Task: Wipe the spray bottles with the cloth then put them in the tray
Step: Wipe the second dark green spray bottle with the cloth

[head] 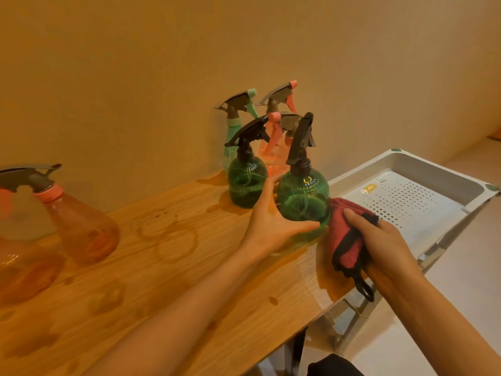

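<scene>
Green spray bottle [303,196] gripped, red cloth [345,240] touching

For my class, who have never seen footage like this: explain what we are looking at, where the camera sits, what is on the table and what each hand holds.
There is one picture, taken by a camera worn on a person's head, looking down at their bare hands. The left hand grips a round green spray bottle standing on a wet wooden table. The right hand holds a red cloth against the bottle's side. Behind stand a second green bottle, a mint one and pink ones; orange bottles stand at left. A white perforated tray waits at right, with no bottle in it.
</scene>
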Available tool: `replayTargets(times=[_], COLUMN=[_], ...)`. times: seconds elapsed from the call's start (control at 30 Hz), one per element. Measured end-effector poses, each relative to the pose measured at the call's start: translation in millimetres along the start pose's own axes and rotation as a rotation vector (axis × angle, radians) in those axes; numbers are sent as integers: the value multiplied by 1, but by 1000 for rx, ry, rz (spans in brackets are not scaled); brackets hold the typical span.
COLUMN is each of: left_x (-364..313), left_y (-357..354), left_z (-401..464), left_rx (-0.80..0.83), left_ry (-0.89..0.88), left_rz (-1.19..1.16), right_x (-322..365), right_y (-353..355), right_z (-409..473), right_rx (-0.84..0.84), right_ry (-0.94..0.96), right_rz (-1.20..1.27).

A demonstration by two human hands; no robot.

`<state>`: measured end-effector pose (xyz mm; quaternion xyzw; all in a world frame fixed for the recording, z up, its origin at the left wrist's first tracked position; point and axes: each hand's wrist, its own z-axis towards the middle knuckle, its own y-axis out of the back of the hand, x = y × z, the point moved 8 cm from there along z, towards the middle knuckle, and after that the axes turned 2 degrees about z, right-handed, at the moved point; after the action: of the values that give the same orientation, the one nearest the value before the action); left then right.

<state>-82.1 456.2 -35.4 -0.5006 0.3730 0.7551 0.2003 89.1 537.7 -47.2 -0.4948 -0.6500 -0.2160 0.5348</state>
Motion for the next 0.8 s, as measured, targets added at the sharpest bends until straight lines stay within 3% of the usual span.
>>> replayTargets(times=[0.23, 0.8], left_x=[10, 13], left_y=[-14, -17], left_z=[10, 2], left_rx=[3, -35], left_ry=[3, 83], left_rz=[110, 129], right_x=[1, -5], right_y=[5, 6], right_z=[10, -7], right_rx=[-34, -53], right_ry=[31, -25], right_rz=[-43, 59])
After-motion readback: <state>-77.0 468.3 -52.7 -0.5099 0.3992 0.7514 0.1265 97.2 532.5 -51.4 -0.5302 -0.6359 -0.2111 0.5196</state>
